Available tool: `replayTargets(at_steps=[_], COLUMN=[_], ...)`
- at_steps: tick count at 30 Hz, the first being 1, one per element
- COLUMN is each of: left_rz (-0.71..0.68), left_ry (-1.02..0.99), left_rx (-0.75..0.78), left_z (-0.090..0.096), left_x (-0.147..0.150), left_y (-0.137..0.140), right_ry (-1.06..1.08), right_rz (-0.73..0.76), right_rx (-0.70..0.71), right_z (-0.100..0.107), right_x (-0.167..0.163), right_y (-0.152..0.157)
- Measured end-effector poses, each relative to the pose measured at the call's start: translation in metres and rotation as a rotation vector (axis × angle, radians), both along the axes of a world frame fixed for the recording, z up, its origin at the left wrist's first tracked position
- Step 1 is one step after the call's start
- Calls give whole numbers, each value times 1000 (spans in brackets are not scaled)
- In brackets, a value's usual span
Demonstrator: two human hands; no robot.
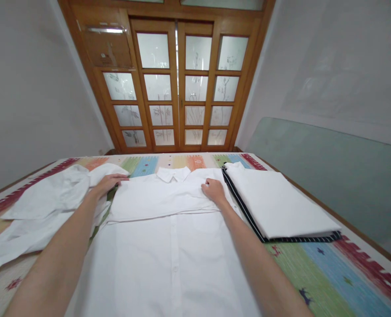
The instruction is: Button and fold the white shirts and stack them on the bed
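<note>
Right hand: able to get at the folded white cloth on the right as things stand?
Probably yes: the right hand is on the shirt, the folded white cloth lies close on its right, and nothing tall shows between them.

The bottom edge cuts off the shirt (142,259) and both forearms (61,242), the left edge clips the rumpled cloth (57,189), and the folded cloth (278,202) hides most of the striped cloth (296,240)
</note>
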State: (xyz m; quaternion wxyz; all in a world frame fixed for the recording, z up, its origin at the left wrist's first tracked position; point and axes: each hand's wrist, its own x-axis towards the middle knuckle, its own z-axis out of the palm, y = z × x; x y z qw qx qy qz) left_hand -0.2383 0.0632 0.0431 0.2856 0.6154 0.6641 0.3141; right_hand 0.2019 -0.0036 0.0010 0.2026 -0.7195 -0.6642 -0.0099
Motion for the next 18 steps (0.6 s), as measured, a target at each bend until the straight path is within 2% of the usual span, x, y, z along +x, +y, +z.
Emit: replayTargets(at_steps=[4,9,18], left_rz=[-17,-97,-155], left_ry=[17,266,360], left_rx=[29,4,28], left_z=[-3,-4,-9], left_x=[-1,0,1], left_y=[7,16,26], right_ry=[-3,-17,-104], right_rz=[-12,-35,-60], right_rx=[19,11,-34], right_z=[-3,-1,2], right_x=[1,0,-3], right_y=[1,0,-4])
